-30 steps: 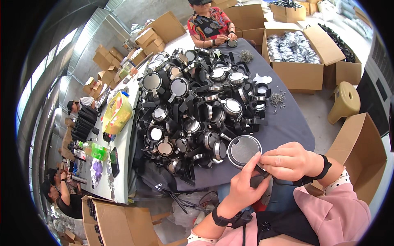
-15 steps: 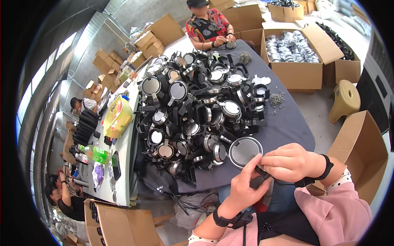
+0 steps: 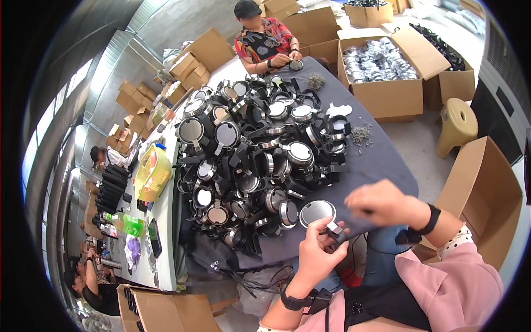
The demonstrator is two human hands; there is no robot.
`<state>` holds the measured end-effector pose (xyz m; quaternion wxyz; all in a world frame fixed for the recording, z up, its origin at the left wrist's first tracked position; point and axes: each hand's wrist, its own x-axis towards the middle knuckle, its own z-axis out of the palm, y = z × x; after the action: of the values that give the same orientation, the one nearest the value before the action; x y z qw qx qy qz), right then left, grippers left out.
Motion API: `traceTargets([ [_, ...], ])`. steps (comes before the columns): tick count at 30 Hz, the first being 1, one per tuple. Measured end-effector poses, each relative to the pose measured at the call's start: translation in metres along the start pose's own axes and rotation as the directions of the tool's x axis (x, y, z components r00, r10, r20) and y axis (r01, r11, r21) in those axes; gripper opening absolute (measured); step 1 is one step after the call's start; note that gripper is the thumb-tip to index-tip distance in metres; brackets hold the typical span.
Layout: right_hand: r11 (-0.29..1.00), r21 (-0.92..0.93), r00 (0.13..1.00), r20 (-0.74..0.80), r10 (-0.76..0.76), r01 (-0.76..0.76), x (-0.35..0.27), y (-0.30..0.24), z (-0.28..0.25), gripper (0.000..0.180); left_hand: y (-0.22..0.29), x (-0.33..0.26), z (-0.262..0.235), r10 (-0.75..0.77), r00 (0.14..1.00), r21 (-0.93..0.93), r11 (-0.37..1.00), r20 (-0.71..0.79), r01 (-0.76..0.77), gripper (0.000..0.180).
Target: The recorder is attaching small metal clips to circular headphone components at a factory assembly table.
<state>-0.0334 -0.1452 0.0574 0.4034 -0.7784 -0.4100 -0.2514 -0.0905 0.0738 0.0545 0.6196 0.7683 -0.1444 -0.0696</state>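
My left hand (image 3: 316, 255) grips a round metal lid (image 3: 317, 213) by the black handle part at its side. The silver disc faces up, just off the near edge of the pile, with a metal tab reaching from its rim toward my fingers. My right hand (image 3: 383, 202) is apart from it, to the right over the cloth's edge. Motion smears its curled fingers, so whether they hold anything is unclear. A big heap of similar lids with black handles (image 3: 227, 134) covers the dark grey cloth (image 3: 381, 166) before me.
Small metal parts (image 3: 362, 134) and white discs (image 3: 338, 110) lie right of the heap. A co-worker (image 3: 265, 44) sits at the far end. Open cardboard boxes (image 3: 381, 99) and a yellow stool (image 3: 458, 126) stand right. A side table (image 3: 166, 243) with a yellow basket (image 3: 152, 176) runs along the left.
My right hand has let go of the lid's handle and moved away from it. My left hand has shifted slightly left with the lid. The whole view has shifted slightly.
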Motion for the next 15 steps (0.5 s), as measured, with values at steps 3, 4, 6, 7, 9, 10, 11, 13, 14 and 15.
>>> traceTargets([
  [3,0.874,-0.128,0.884,-0.086,0.46,-0.468,-0.026,0.081,-0.005,0.008,0.001,-0.002,-0.002,-0.126,0.99,-0.164,0.977,0.062,0.134,0.057],
  [4,0.782,-0.182,0.803,-0.146,0.578,-0.596,-0.046,0.115,-0.004,0.011,-0.002,-0.003,-0.003,-0.145,0.987,-0.213,0.965,0.069,0.156,0.057],
  [6,0.601,-0.26,0.653,-0.236,0.719,-0.756,-0.078,0.164,-0.008,0.013,-0.003,-0.005,-0.006,-0.183,0.98,-0.249,0.948,0.083,0.198,0.058],
  [7,0.579,-0.243,0.628,-0.284,0.725,-0.779,-0.094,0.184,-0.01,0.013,-0.004,-0.005,-0.007,-0.18,0.98,-0.251,0.948,0.085,0.196,0.058],
  [9,0.56,-0.198,0.592,-0.326,0.737,-0.805,-0.1,0.205,-0.012,0.014,-0.009,-0.006,-0.009,-0.196,0.978,-0.279,0.937,0.077,0.21,0.058],
  [10,0.556,-0.199,0.59,-0.328,0.738,-0.807,-0.1,0.213,-0.011,0.014,-0.009,-0.005,-0.009,-0.197,0.977,-0.279,0.937,0.081,0.212,0.058],
  [11,0.538,-0.221,0.581,-0.332,0.743,-0.814,-0.094,0.218,-0.008,0.015,-0.01,-0.005,-0.009,-0.211,0.973,-0.28,0.932,0.095,0.229,0.058],
  [13,0.516,-0.244,0.57,-0.339,0.748,-0.821,-0.088,0.221,-0.004,0.016,-0.011,-0.002,-0.008,-0.224,0.968,-0.28,0.928,0.112,0.247,0.058],
  [14,0.486,-0.27,0.553,-0.312,0.772,-0.831,-0.074,0.213,0.001,0.018,-0.01,-0.002,-0.009,-0.228,0.967,-0.286,0.925,0.11,0.251,0.059],
  [15,0.451,-0.301,0.531,-0.292,0.795,-0.84,-0.068,0.208,0.001,0.019,-0.01,-0.001,-0.008,-0.229,0.967,-0.293,0.922,0.115,0.253,0.059],
])
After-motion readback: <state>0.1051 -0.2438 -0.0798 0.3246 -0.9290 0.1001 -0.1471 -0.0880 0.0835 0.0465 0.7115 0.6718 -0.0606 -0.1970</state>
